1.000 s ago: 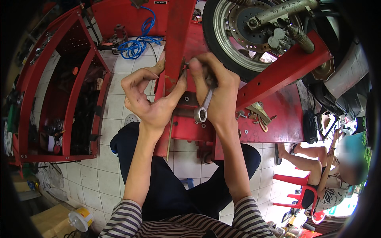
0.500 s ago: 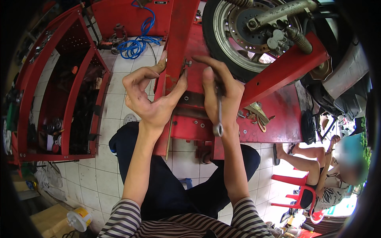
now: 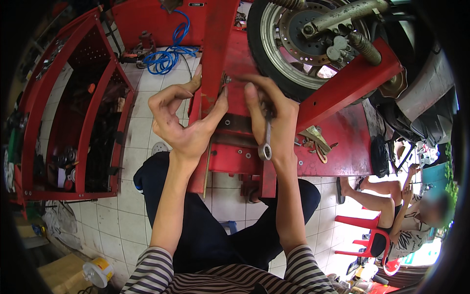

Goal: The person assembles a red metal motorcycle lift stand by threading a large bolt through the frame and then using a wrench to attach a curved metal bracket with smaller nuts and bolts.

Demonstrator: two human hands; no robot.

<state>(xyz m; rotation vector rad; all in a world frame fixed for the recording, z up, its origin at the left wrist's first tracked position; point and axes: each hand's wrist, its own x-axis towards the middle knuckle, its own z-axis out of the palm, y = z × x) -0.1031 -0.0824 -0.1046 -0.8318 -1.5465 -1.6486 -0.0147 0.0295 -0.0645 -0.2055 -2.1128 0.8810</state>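
My left hand (image 3: pixel 183 125) spans a red metal post (image 3: pixel 215 44), fingers at its left side and thumb at its right, near a small bolt (image 3: pixel 228 79) that sticks out of the post. Held in the palm of my right hand (image 3: pixel 281 115) is a wrench (image 3: pixel 267 139), its ring end hanging toward my wrist. The index finger of that hand reaches toward the bolt's head, with the thumb apart from it. Whether that fingertip touches the bolt I cannot tell. The wrench's other end is hidden in the hand.
A motorcycle wheel (image 3: pixel 264 46) stands beyond a slanted red arm (image 3: pixel 338 85). Loose hardware (image 3: pixel 317 139) lies on the red platform (image 3: pixel 342 157). A red tool shelf (image 3: pixel 83 122) is at left, a blue hose (image 3: pixel 164 61) behind. Someone sits on a red chair (image 3: pixel 360 223) at right.
My right index finger has shifted slightly left along with the hand, and the wrench's ring end has swung up and left a little. My left hand keeps its place on the post.
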